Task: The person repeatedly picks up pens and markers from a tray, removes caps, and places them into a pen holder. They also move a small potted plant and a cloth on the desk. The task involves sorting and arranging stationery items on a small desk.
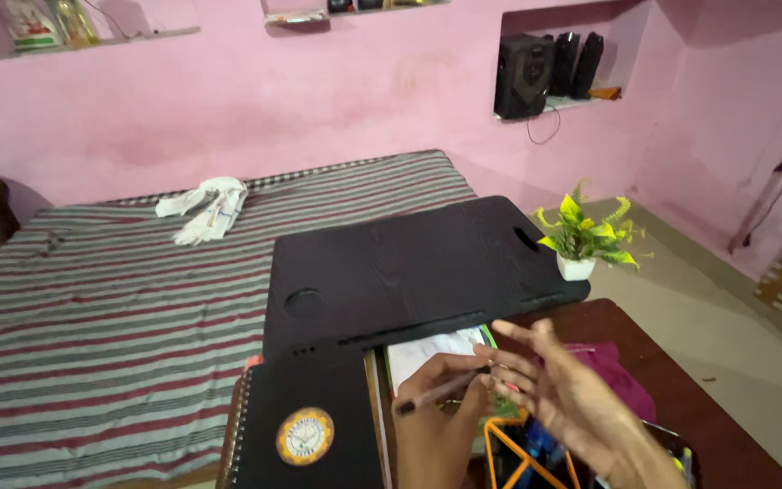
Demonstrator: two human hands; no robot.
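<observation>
My left hand (436, 412) is at the bottom centre, fingers curled around a dark pencil (427, 396) that slants up to the right. Beside it my right hand (567, 394) is open, fingers spread and pointing left, its fingertips close to the pencil's upper end. Under the hands lies a white sheet with drawn lines and a green edge (432, 349). A black spiral notebook (305, 426) with a round yellow emblem lies just left of my left hand.
A black lap desk (409, 267) rests across the bed edge and a brown table (690, 398). A small potted plant (584, 240), magenta cloth (622, 371) and orange wire holder (518, 448) are nearby. A white cloth (205, 208) lies on the striped bed (92, 317).
</observation>
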